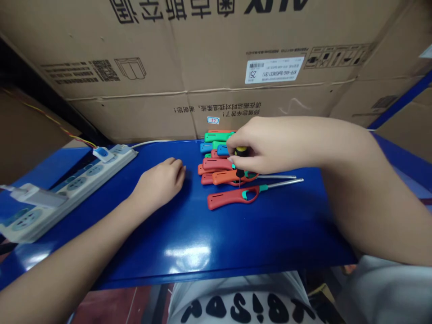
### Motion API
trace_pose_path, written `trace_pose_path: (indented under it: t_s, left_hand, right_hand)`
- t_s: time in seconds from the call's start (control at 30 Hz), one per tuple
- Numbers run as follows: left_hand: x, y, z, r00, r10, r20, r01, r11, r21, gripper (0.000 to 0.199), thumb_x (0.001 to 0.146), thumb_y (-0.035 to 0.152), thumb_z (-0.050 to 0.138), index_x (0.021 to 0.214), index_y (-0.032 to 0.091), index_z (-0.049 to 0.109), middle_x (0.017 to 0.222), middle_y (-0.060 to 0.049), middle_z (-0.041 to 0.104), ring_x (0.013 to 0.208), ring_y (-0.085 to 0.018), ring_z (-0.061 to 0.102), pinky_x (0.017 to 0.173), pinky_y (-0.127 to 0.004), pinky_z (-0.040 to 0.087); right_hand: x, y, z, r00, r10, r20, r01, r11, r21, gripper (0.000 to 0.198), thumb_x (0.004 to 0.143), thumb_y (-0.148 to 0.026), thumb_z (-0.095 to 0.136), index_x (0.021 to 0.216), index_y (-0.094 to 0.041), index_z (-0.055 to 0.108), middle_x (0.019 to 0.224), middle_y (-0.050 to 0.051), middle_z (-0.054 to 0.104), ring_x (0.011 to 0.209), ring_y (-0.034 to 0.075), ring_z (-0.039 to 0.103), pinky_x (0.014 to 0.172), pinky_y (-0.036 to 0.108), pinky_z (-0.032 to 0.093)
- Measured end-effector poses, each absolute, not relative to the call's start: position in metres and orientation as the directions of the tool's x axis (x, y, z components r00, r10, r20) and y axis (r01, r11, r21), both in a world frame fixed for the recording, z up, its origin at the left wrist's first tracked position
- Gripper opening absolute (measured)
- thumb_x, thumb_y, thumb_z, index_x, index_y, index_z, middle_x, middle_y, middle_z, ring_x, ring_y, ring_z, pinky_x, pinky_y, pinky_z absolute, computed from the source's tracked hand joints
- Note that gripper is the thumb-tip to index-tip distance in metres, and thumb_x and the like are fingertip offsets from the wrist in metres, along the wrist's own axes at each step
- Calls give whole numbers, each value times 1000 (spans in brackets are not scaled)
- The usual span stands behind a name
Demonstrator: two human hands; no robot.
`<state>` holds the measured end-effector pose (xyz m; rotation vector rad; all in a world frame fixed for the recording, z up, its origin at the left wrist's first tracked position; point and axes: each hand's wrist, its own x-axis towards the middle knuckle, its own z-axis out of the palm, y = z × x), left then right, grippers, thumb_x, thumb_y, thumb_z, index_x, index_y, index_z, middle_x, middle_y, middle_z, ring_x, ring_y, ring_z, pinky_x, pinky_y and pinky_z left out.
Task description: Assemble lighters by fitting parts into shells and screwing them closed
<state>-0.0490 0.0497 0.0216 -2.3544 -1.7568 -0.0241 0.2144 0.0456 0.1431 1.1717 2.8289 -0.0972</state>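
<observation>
My right hand [251, 144] grips a small screwdriver [240, 162] with a black and yellow handle. Its thin shaft points down among a pile of long-necked gas lighters, and part of the handle is hidden by my fingers. The nearest lighter, a red one [226, 198], lies apart in front of the pile with its metal neck toward the right. Behind it are an orange lighter [224, 177], a green one [219, 137] and several more in red and blue. My left hand [162, 180] rests on the blue shelf [145, 243], loosely curled, left of the lighters, touching none of them.
A white power strip [77, 182] runs along the left side with a plug [38, 195] and a blue-white connector [103, 154] in it. A large cardboard box [151, 67] stands upright behind the lighters, with a small numbered sticker [213, 120] low on it.
</observation>
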Motion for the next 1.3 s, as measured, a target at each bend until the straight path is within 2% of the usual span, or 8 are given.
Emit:
trace_pose_path:
  t_s: [0.27,0.43,0.6,0.73,0.83,0.93,1.13,1.3]
  left_hand:
    - [-67,73,9,213,977,20,969,-209,-131,36,103,30,32,94,15,64,95,-14,69,88,-31,70,73,-38,52]
    - [-58,63,20,214,971,107,974,-203,-104,38,106,34,29,99,14,61,99,-15,67,89,-30,68,74,-39,51]
    - [-36,27,31,542,763,351,752,-627,201,35,104,45,42,91,18,60,91,-7,65,85,-22,64,77,-33,51]
    - [-22,1,24,732,633,252,583,-773,250,41,93,53,62,116,19,64,113,-9,69,103,-26,65,89,-39,53]
    - [-19,-3,15,774,608,178,539,-779,320,33,96,36,58,123,17,64,113,-10,68,103,-24,66,90,-38,54]
    - [-19,0,10,786,597,160,504,-769,394,32,97,28,56,125,16,64,111,-10,67,101,-23,66,89,-35,55]
    - [-22,2,8,803,574,162,467,-774,427,31,95,27,59,124,16,64,110,-10,66,100,-23,65,90,-36,55]
    - [-22,1,8,745,611,267,469,-765,442,28,93,34,65,117,20,63,109,-7,67,99,-22,65,89,-36,55]
  right_hand:
    - [225,50,139,-704,696,-137,708,702,-74,30,94,-40,51,75,-19,62,60,0,56,51,11,36,56,31,20]
    - [222,48,142,-694,706,-140,718,694,-56,34,95,-42,49,73,-19,61,59,0,55,50,11,36,56,31,21]
    - [220,43,151,-712,700,54,702,712,10,30,96,-35,46,72,-19,54,63,1,54,56,13,39,59,32,25]
    - [221,43,155,-697,686,210,713,695,94,26,96,-32,45,73,-21,49,65,2,53,61,14,42,62,32,28]
    - [225,45,154,-671,704,233,740,657,146,24,95,-30,45,73,-20,50,64,3,52,61,15,40,61,32,28]
    - [229,49,151,-657,731,187,754,638,154,27,95,-32,45,71,-20,50,65,3,53,58,14,38,58,32,26]
    - [230,57,143,-604,797,-29,796,604,33,26,92,-37,53,76,-18,63,62,2,56,58,14,43,59,31,23]
    - [228,54,144,-614,779,-125,786,618,-10,23,90,-36,56,75,-19,64,60,0,56,54,13,41,58,31,23]
